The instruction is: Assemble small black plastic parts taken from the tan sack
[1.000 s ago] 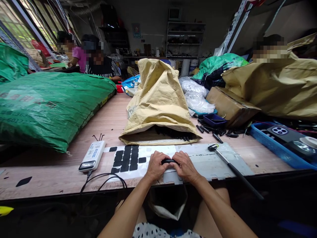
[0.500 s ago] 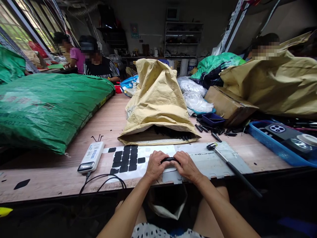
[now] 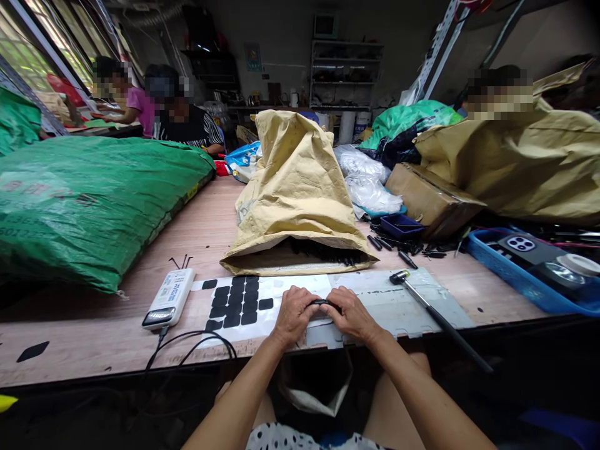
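Note:
My left hand [image 3: 294,312] and my right hand [image 3: 350,314] meet at the near table edge, both pinched on one small black part [image 3: 320,302] held between them. They rest over a grey metal plate [image 3: 403,306]. A white sheet with several black square pads [image 3: 237,302] lies just left of my left hand. A small hammer [image 3: 434,315] lies on the plate to the right of my right hand.
An open tan sack [image 3: 297,187] with black parts spilling from its mouth lies behind my hands. A white power bank [image 3: 169,298] with a black cable, a big green sack [image 3: 94,200], a blue tray [image 3: 525,269] and a cardboard box [image 3: 431,200] surround them. Other people sit at the far left and right.
My hands stay together on the black part; the fingers have closed over it a little more. The view has drifted slightly.

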{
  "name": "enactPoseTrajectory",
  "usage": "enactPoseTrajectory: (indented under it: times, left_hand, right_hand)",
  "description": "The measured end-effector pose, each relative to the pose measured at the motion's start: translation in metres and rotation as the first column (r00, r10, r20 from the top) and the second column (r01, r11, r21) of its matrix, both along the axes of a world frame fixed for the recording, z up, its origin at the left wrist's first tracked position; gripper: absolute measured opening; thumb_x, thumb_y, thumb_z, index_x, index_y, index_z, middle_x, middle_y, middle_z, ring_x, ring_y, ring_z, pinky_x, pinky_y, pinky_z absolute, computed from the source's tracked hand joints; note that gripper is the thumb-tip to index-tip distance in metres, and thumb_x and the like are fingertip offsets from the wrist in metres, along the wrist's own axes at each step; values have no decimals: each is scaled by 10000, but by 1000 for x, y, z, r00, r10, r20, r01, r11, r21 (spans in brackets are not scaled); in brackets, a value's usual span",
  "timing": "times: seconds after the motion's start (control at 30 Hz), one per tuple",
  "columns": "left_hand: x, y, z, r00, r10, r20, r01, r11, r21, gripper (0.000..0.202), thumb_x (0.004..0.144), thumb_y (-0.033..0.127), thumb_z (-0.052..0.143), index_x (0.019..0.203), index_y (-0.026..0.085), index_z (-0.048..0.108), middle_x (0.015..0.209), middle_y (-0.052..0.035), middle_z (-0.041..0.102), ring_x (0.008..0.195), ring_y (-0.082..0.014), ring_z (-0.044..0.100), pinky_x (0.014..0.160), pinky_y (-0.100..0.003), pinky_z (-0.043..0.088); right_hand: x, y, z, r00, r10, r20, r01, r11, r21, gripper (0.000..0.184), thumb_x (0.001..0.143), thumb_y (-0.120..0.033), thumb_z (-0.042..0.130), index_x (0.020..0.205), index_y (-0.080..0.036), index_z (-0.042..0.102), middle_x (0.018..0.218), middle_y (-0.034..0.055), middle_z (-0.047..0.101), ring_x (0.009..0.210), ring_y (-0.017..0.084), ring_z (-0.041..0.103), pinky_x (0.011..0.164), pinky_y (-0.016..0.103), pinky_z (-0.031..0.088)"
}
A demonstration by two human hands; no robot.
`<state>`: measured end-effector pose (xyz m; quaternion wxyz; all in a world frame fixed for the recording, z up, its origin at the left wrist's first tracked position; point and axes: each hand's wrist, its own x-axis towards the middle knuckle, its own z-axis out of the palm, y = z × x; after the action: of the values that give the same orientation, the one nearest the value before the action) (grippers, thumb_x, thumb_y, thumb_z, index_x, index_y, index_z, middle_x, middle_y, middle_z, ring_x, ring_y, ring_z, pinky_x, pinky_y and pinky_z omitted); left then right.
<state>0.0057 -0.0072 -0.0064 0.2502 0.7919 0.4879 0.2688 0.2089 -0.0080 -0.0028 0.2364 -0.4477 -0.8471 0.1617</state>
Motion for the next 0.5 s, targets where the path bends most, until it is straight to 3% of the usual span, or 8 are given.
enactPoseTrajectory:
  times: [0.17,0.3,0.5]
  left_hand:
    - [-1,0,-1,1000,-13,-14,13,1000,-8,279,993,357,501,1129,283,734,945,-29,695,984,-232,516,917,-412,348]
    - [0,0,-2,1000,-24,-17,24,1000,-18,284,1004,356,489,1125,291,737,942,-20,713,1003,-233,509,936,-423,332]
    - [-1,1,-3,999,-12,-44,11,999,-32,284,1005,360,476,1014,246,736,948,-24,720,1011,-233,512,937,-418,339]
  right_hand:
    - [1,-2,5,1000,-17,5,17,999,41,200,939,-341,630,828,-210,529,849,28,579,834,196,488,780,335,376]
    - [0,0,5,998,4,64,-10,996,90,112,964,-298,586,902,-210,553,898,44,598,866,208,490,781,339,372]
    - [-8,2,1,993,30,110,-42,994,105,165,990,-228,521,826,-209,525,871,45,594,839,206,460,774,338,355]
